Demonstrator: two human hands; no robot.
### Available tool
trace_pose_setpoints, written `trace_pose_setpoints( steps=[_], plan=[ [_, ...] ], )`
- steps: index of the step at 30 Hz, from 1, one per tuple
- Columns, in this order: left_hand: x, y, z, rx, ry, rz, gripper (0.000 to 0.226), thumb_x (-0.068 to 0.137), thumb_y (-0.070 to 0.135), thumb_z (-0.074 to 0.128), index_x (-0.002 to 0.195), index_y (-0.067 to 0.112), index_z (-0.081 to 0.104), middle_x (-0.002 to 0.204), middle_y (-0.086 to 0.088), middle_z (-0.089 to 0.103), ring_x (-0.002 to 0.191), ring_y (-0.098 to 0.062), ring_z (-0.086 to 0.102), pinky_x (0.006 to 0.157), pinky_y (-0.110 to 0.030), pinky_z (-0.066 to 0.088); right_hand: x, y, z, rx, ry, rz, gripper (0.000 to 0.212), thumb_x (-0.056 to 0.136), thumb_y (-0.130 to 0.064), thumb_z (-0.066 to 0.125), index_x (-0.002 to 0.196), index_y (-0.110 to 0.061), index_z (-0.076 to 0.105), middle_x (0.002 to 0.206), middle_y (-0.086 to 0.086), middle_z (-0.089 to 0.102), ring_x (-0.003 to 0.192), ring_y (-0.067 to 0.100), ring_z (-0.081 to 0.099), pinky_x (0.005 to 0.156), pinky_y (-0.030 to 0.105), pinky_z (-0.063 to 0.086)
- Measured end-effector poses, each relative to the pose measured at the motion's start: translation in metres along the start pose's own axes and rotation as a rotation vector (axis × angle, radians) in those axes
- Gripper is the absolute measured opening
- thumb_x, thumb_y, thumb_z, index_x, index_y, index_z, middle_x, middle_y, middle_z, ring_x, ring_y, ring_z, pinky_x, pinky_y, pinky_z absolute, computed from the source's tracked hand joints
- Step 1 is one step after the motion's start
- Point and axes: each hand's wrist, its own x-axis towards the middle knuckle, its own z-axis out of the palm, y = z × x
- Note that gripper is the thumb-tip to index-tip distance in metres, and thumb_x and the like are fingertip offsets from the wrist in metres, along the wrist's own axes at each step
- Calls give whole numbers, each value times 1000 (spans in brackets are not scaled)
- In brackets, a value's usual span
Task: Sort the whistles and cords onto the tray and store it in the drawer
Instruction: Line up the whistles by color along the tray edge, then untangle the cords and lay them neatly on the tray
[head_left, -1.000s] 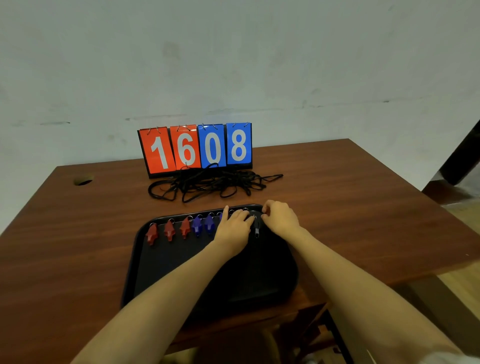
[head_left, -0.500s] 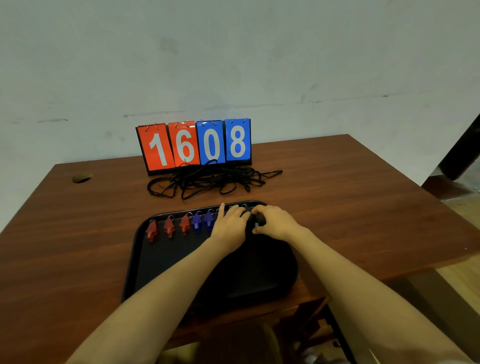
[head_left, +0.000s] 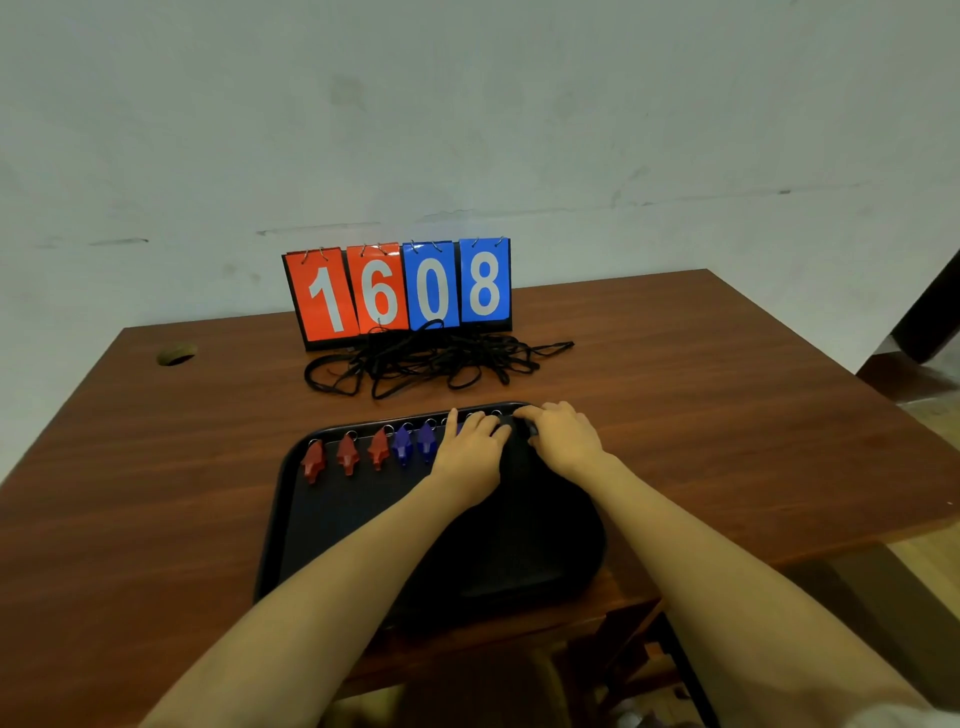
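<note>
A black tray (head_left: 332, 525) lies on the brown table near its front edge. Along the tray's far rim stand three red whistles (head_left: 347, 456) and then blue whistles (head_left: 414, 443), each with a metal ring. My left hand (head_left: 470, 449) rests flat on the row just right of the blue ones, index finger stretched out, hiding what lies under it. My right hand (head_left: 563, 439) is at the tray's far right corner, fingers pinched on a black whistle (head_left: 531, 429). A tangled heap of black cords (head_left: 431, 361) lies on the table beyond the tray.
A flip scoreboard (head_left: 400, 291) reading 1608 stands behind the cords, against the wall. A round cable hole (head_left: 176, 354) sits at the table's far left. The table's right edge drops to the floor (head_left: 924, 561).
My right hand has slid the black whistle up toward the tray's far right corner. My left hand stayed on the row. The camera has tilted slightly.
</note>
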Motion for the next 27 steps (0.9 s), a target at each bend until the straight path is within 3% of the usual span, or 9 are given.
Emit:
trace_pose_setpoints(
  steps=[10,17,22,27],
  plan=[
    [1,5,-3,-31,10,-6,51,96,10,38,146,11,28,154,-10,23,147,-26,7,118,-52,-2,-6,-1,-3,30,-35,7,54,94,-19,52,145,-24,35,143,7,41,130,30,39,102,43,38],
    [10,-18,-18,-68,153,-92,51,90,8,45,141,14,38,147,-6,33,141,-23,22,120,-46,10,8,-14,-20,121,183,-30,37,94,-16,46,131,-17,52,130,6,52,121,27,45,96,38,41],
    [27,-64,-31,-45,193,-195,49,89,10,49,138,13,42,141,-6,41,135,-25,33,114,-40,25,51,-42,-33,189,162,-130,32,96,-17,46,126,-15,55,126,8,55,120,26,46,96,38,44],
    [52,-110,-37,-37,138,-266,42,94,11,44,136,11,45,139,-9,42,131,-29,36,108,-42,30,111,-69,-35,169,53,-153,34,97,-12,42,129,-12,55,129,11,55,118,27,50,93,37,44]
  ],
)
